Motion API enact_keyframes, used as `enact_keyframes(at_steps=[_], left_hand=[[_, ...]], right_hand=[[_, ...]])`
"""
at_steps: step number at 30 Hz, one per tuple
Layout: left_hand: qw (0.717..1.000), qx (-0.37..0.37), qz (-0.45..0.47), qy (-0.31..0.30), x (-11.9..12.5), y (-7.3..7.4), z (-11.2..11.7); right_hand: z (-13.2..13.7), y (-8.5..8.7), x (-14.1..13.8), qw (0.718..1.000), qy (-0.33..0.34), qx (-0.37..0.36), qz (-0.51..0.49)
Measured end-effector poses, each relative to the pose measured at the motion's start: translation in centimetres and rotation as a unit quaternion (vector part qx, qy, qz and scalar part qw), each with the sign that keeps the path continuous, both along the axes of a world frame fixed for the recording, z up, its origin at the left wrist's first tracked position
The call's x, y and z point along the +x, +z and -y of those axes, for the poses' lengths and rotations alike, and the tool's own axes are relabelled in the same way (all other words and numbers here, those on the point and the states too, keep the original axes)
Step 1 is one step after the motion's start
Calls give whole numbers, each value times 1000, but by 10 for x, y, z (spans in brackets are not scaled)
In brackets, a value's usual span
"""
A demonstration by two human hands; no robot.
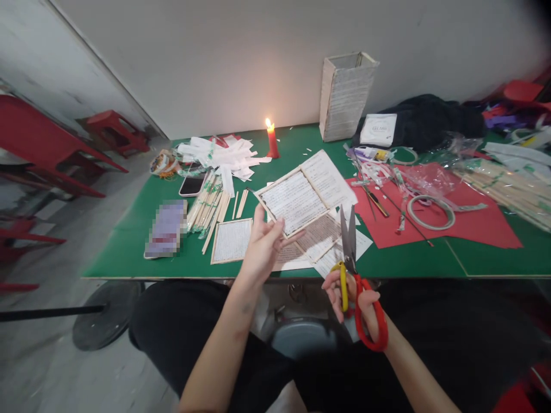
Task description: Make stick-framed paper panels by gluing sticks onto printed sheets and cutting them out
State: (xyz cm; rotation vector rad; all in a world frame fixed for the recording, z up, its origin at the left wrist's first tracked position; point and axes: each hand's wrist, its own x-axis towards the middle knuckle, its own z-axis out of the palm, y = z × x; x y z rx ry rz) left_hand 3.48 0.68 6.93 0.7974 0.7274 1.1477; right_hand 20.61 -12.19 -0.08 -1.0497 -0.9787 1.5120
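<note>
Pinched in my left hand is a sheet of printed paper with a square frame of thin sticks on it. It is tilted above the table. My right hand grips a pair of scissors with one yellow and one red handle. The blades point away from me and are slightly apart, close to the paper's right side. Under the held sheet lie more printed sheets with sticks on them. A smaller framed paper piece rests left of my left hand.
A lit red candle stands at the back, near a tall paper-covered box frame. Bundled sticks, paper strips and a phone lie left. Red paper with a wire coil lies right.
</note>
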Motion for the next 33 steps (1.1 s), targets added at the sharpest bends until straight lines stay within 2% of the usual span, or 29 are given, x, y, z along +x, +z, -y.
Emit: enact_keyframes(at_steps=[2,6,8,11,17,22,27,33], left_hand=[[999,27,-34,-3,-11,5,-7],[986,109,-127,-6,-30,24,-11],[976,148,-157,-11,-37,34,-9],[973,162,-166,2,-42,42,-7],[980,122,-154,6,-39,34,-10],[980,150,-132,19,-43,35,-11],[984,130,-125,2,-43,40,-10],[985,112,-130,-32,-40,36,-6]], right_hand=[[5,-6,2,1000,-5,4,11],[14,-15,3,998,52,-10,26],[18,-14,-1,997,73,-23,28],[22,-6,-9,996,78,-32,23],[16,19,-16,992,80,-68,65],[11,30,-12,991,87,-69,71],[5,26,-14,994,73,-60,50],[-4,13,-12,997,56,17,41]])
